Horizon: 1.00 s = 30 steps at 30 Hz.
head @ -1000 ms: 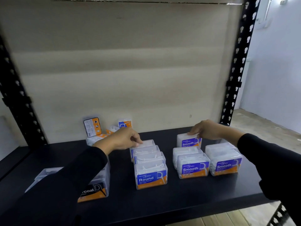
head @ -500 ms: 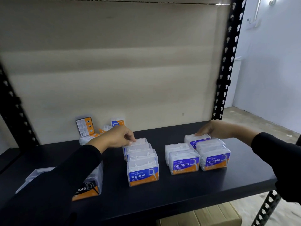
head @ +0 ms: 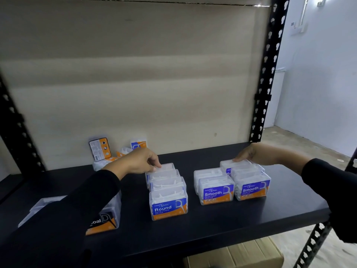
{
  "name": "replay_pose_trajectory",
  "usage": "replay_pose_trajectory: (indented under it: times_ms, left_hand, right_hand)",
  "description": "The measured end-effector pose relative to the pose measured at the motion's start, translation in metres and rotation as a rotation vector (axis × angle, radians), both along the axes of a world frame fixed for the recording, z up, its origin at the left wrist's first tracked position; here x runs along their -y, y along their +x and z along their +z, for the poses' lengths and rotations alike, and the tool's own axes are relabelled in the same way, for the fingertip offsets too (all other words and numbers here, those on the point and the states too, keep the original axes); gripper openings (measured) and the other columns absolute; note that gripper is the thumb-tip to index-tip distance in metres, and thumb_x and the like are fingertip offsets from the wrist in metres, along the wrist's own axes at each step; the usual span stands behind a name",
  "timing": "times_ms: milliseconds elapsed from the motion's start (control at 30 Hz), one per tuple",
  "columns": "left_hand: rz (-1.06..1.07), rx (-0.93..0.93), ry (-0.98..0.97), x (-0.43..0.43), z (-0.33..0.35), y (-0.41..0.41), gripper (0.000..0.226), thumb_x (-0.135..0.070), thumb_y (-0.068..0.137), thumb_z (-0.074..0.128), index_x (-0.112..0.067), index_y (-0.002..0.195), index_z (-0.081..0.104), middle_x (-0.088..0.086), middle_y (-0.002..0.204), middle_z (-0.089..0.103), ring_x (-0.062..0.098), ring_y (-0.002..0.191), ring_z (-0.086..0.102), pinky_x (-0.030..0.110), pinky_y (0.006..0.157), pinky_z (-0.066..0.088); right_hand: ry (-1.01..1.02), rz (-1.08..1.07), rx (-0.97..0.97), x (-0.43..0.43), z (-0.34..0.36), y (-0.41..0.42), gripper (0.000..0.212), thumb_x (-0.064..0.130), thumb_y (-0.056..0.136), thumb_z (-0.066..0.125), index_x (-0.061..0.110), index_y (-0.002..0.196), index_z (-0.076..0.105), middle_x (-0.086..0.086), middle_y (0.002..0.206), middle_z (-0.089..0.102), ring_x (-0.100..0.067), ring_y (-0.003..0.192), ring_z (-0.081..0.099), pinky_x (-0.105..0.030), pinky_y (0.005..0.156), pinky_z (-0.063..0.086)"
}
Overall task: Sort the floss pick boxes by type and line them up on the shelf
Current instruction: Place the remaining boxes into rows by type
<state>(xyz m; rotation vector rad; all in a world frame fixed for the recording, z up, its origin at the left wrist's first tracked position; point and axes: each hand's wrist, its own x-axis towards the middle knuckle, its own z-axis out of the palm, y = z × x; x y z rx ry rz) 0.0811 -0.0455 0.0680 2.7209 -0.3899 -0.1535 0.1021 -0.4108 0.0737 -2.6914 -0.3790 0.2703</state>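
On the black shelf [head: 212,229] stands a front-to-back row of clear "Round" floss pick boxes [head: 168,204]. My left hand [head: 135,161] pinches the top edge of the rearmost Round box [head: 166,168]. To the right stand two rows of "Smooth" boxes [head: 216,192], side by side. My right hand [head: 255,153] rests with its fingertips on the rear box of the right Smooth row [head: 233,164]. A "Charcoal" box [head: 105,219] sits front left, partly hidden by my left sleeve.
A loose cluster of unsorted boxes [head: 100,148] leans against the cardboard back panel behind my left hand. Black perforated uprights [head: 264,84] frame the shelf. A cardboard carton [head: 241,256] lies below the shelf. More clear boxes [head: 38,207] sit at the far left.
My right hand slid its Smooth box to the right, from behind the left Smooth row to behind the right one. My left hand stays on the rear Round box. The view shifted.
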Motion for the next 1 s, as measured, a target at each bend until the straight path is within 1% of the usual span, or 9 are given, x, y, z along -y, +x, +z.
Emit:
replay_pose_trajectory:
  times_ms: [100, 167, 233, 300, 467, 567, 667, 833, 1000]
  left_hand:
    - [-0.014, -0.032, -0.012, -0.002, 0.001, -0.001, 0.026, -0.009, 0.087, 0.061, -0.018, 0.111, 0.068, -0.003, 0.111, 0.066, 0.006, 0.095, 0.057, 0.012, 0.079, 0.043]
    - [-0.01, -0.03, -0.071, -0.01, 0.001, -0.002, 0.029, -0.012, 0.087, 0.061, -0.021, 0.114, 0.066, -0.005, 0.111, 0.066, 0.005, 0.097, 0.058, 0.011, 0.079, 0.044]
    - [0.066, 0.078, -0.141, -0.025, 0.001, 0.001, 0.031, -0.014, 0.086, 0.061, -0.026, 0.114, 0.066, -0.005, 0.111, 0.066, 0.005, 0.094, 0.06, 0.012, 0.075, 0.044]
    - [0.204, 0.246, -0.183, -0.049, 0.003, 0.007, 0.035, -0.008, 0.084, 0.058, -0.023, 0.115, 0.065, -0.001, 0.113, 0.065, 0.012, 0.093, 0.06, 0.018, 0.075, 0.041]
    - [0.436, 0.542, 0.0, -0.122, 0.012, 0.022, 0.046, -0.004, 0.081, 0.058, -0.017, 0.125, 0.057, 0.012, 0.125, 0.055, 0.032, 0.116, 0.05, 0.038, 0.097, 0.043]
    - [0.499, 0.476, 0.192, -0.147, 0.016, 0.028, 0.053, -0.01, 0.086, 0.054, -0.02, 0.138, 0.043, 0.011, 0.138, 0.043, 0.033, 0.125, 0.038, 0.04, 0.101, 0.038]
    - [0.492, 0.318, 0.189, -0.156, 0.016, 0.035, 0.057, -0.011, 0.088, 0.051, -0.02, 0.142, 0.035, 0.011, 0.144, 0.038, 0.031, 0.13, 0.035, 0.039, 0.106, 0.035]
    - [0.443, 0.332, 0.108, -0.163, 0.01, 0.037, 0.049, -0.007, 0.084, 0.054, -0.017, 0.131, 0.049, 0.007, 0.116, 0.044, 0.026, 0.111, 0.047, 0.034, 0.094, 0.042]
    - [0.376, 0.409, 0.067, -0.158, 0.014, 0.028, 0.03, -0.011, 0.079, 0.062, -0.027, 0.104, 0.059, 0.001, 0.099, 0.039, 0.02, 0.085, 0.049, 0.027, 0.076, 0.04]
  right_hand:
    - [-0.031, 0.027, -0.003, -0.001, 0.002, 0.0, 0.021, 0.031, 0.083, 0.064, 0.024, 0.099, 0.075, 0.004, 0.103, 0.073, -0.015, 0.097, 0.067, -0.037, 0.099, 0.049]
    - [-0.105, 0.061, 0.034, -0.006, 0.007, -0.001, 0.021, 0.017, 0.087, 0.059, 0.025, 0.101, 0.073, 0.005, 0.109, 0.071, -0.014, 0.1, 0.065, -0.033, 0.099, 0.048]
    - [-0.162, 0.057, 0.144, -0.019, 0.013, 0.001, 0.034, 0.004, 0.088, 0.051, 0.023, 0.108, 0.07, 0.002, 0.12, 0.066, -0.016, 0.108, 0.06, -0.028, 0.099, 0.045]
    - [-0.157, 0.066, 0.238, -0.04, 0.016, 0.006, 0.037, 0.003, 0.088, 0.049, 0.022, 0.115, 0.066, -0.001, 0.126, 0.061, -0.019, 0.113, 0.056, -0.025, 0.098, 0.04]
    - [-0.097, 0.215, 0.379, -0.121, 0.015, 0.03, 0.038, 0.009, 0.089, 0.049, 0.022, 0.123, 0.059, -0.001, 0.13, 0.058, -0.02, 0.113, 0.054, -0.025, 0.095, 0.036]
    - [-0.077, 0.294, 0.428, -0.183, 0.009, 0.048, 0.039, 0.011, 0.089, 0.048, 0.021, 0.126, 0.053, -0.003, 0.134, 0.053, -0.024, 0.119, 0.051, -0.031, 0.101, 0.039]
    - [-0.079, 0.35, 0.469, -0.24, 0.004, 0.062, 0.045, 0.012, 0.087, 0.049, 0.019, 0.131, 0.046, -0.005, 0.138, 0.046, -0.027, 0.125, 0.045, -0.039, 0.103, 0.04]
    - [-0.257, 0.415, 0.498, -0.298, -0.002, 0.076, 0.061, 0.003, 0.087, 0.044, 0.016, 0.144, 0.025, -0.006, 0.148, 0.034, -0.029, 0.131, 0.037, -0.04, 0.105, 0.037]
    - [-0.319, 0.404, 0.442, -0.302, -0.01, 0.085, 0.056, 0.004, 0.086, 0.048, 0.013, 0.14, 0.034, -0.008, 0.14, 0.04, -0.029, 0.123, 0.046, -0.04, 0.098, 0.043]
